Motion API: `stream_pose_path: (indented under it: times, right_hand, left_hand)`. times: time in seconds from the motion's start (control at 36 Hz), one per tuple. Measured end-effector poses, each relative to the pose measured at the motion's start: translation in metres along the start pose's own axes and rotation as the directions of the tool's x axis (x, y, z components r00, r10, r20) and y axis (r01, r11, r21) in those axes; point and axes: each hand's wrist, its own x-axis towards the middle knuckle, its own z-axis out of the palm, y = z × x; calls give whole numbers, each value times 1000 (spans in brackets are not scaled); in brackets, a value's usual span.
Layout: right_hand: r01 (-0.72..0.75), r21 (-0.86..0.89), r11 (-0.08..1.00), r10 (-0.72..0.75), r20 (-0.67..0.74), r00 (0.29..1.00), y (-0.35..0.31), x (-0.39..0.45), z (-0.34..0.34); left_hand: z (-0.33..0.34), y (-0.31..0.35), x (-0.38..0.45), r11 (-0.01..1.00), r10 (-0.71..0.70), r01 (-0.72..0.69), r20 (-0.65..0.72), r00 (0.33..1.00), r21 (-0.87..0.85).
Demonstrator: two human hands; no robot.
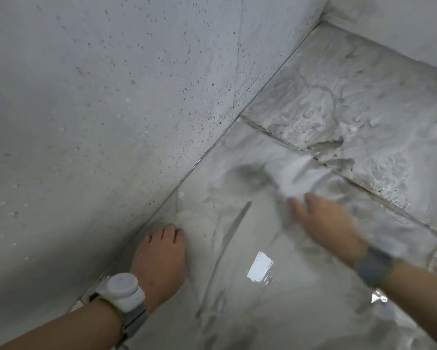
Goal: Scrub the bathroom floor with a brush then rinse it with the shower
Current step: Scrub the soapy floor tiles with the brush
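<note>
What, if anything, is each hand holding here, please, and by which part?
The right hand grips the white brush at its near end, though blur hides the fingers. The left hand holds nothing; it rests on the floor.

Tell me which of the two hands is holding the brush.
The right hand grips the white brush, blurred, against the soapy floor. The left hand holds nothing: it rests with fingers straight on the floor beside the wall.

Floor layout, corner by the wall
Left hand (pixel 159 258) rests on floor (pixel 275 311) beside wall (pixel 98 122); right hand (pixel 323 221) lies right, brush (pixel 292 179) just beyond it
</note>
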Motion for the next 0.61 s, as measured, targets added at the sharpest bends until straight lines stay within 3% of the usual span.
stream_pose_path:
  times: [0.06, 0.11, 0.17, 0.22, 0.28, 0.31, 0.42, 0.5, 0.56, 0.61]
  right_hand:
    - [212, -74, 974, -203, 107, 973, -29, -49, 24]
    - [459, -63, 886, -442, 185, 878, -45, -94, 46]
    - [591, -29, 806, -545, 351, 761, -52, -115, 55]
    - [637, -23, 771, -574, 410, 709, -54, -117, 57]
    - [609, -27, 793, -549, 403, 733, -57, -105, 46]
    - [561, -36, 827, -511, 366, 778, -55, -93, 40]
    - [148, -77, 986, -129, 218, 967, -21, 0, 5]
    - [-167, 51, 985, 164, 66, 984, 20, 67, -26]
    - [-217, 110, 970, 220, -15, 975, 31, 84, -34]
    - [-139, 95, 986, 146, -70, 987, 15, 72, -29]
  left_hand:
    - [0, -2, -3, 1000, 12, -12, -26, 1000, 13]
    - [0, -6, -4, 1000, 12, -11, -50, 999, 28]
    - [1, -10, -4, 999, 27, -24, -71, 997, 39]
    - [2, -15, -3, 998, 55, -52, -70, 996, 40]
    - [4, -18, -2, 997, 58, -56, -53, 997, 43]
    - [3, -19, -1, 998, 49, -47, -46, 998, 32]
    - [3, -23, 3, 1000, 18, -19, -30, 999, -21]
    - [6, -22, 4, 999, 15, -14, 10, 1000, -35]
    - [10, -20, 3, 1000, 7, -6, 25, 1000, -31]
    - [9, -19, 2, 1000, 13, -13, 43, 999, -19]
